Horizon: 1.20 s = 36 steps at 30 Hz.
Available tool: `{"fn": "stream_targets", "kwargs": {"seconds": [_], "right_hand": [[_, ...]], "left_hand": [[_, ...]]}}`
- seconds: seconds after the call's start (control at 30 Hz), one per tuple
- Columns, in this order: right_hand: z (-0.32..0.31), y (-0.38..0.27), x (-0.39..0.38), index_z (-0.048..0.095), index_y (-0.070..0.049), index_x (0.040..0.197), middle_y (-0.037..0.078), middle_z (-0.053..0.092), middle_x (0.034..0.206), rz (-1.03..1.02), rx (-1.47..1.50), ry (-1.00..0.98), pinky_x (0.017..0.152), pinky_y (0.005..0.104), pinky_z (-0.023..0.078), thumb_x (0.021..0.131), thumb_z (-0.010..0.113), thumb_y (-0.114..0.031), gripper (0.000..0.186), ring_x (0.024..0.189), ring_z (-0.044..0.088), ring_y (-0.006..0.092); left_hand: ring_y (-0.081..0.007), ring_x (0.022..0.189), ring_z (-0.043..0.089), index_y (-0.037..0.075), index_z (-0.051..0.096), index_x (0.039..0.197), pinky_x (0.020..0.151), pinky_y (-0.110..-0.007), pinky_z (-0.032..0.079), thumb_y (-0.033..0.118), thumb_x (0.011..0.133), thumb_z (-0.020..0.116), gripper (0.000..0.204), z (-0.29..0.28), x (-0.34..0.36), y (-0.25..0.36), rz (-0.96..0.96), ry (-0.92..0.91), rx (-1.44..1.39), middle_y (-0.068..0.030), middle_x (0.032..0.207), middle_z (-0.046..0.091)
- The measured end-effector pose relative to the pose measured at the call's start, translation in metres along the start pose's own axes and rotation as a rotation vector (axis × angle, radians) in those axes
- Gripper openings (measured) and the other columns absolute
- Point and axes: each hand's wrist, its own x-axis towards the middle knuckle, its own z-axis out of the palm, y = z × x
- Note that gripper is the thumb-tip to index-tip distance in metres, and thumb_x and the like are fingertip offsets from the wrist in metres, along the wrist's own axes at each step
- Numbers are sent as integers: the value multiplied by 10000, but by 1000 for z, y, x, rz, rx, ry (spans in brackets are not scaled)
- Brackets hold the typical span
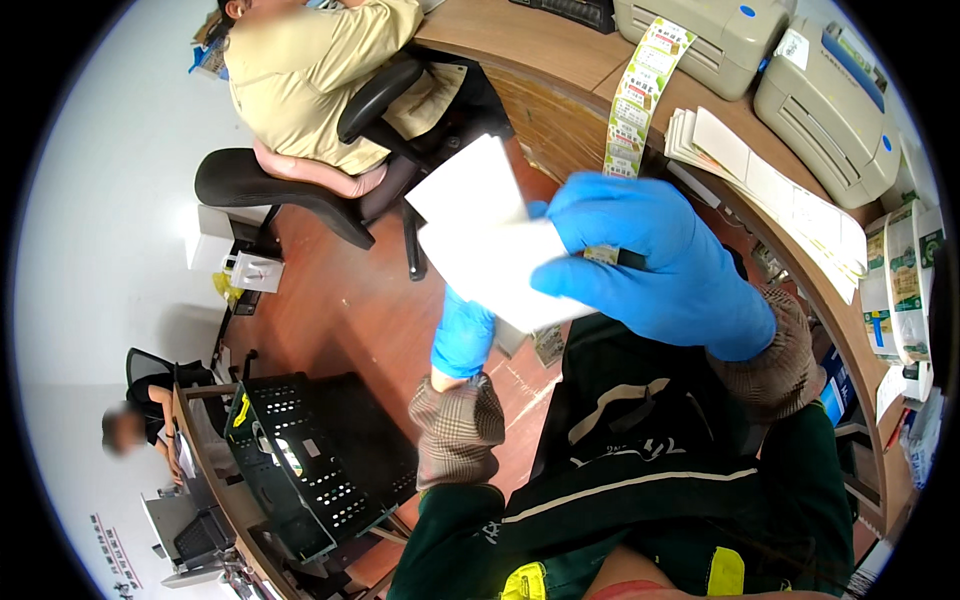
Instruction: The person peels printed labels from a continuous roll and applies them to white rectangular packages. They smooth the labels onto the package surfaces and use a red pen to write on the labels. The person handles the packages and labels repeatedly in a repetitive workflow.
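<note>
In front of me is a white paper piece [515,270], blank on the side I see and slightly blurred. My right hand [650,260], in a blue glove, grips its right edge between thumb and fingers. A second white square [470,185] shows just beyond it, its top tilted up; whether the two are joined I cannot tell. My left hand [463,330], also gloved in blue, is raised behind the paper, which hides its fingers. Plaid sleeve covers reach both wrists.
Two beige desktop printers [825,115] stand on the curved wooden desk [470,30]. A printed label strip [645,95] hangs over its edge, near folded white strips [780,190] and label rolls [905,280]. A person sits on a black chair [290,190]. A black perforated crate [320,450] is lower left.
</note>
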Motion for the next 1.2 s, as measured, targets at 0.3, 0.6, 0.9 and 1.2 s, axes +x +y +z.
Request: {"fn": "stream_targets", "kwargs": {"seconds": [0.3,0.6,0.9,1.2], "right_hand": [[3,29,18,547,-70,734,76,527,749,0,-293,381,637,347,447,739,746,-381,369,733,541,251],[-14,30,30,659,-28,951,80,663,834,293,224,14,664,266,498,798,703,-210,242,766,629,140],[8,48,54,667,-142,945,41,613,809,-482,-423,547,586,361,476,744,655,-187,206,687,594,242],[107,16,-37,569,-92,1030,73,566,952,-432,-336,139,592,308,505,765,624,-135,274,802,593,226]], "left_hand": [[-241,1200,472,1,350,1376,1002,-356,380,232,882,627,612,12,-10,-12,1,-268,-54,-128,1310,486],[-206,1078,549,-13,422,1322,907,-321,439,209,876,624,538,19,-5,-3,32,-100,-21,-128,1228,547],[-107,666,481,-10,540,1154,604,-243,402,267,921,543,362,-2,3,1,-89,309,-253,-79,936,616],[-243,918,604,16,482,1267,794,-354,492,404,944,422,509,3,-19,9,-257,97,-616,-172,1129,594]]}}
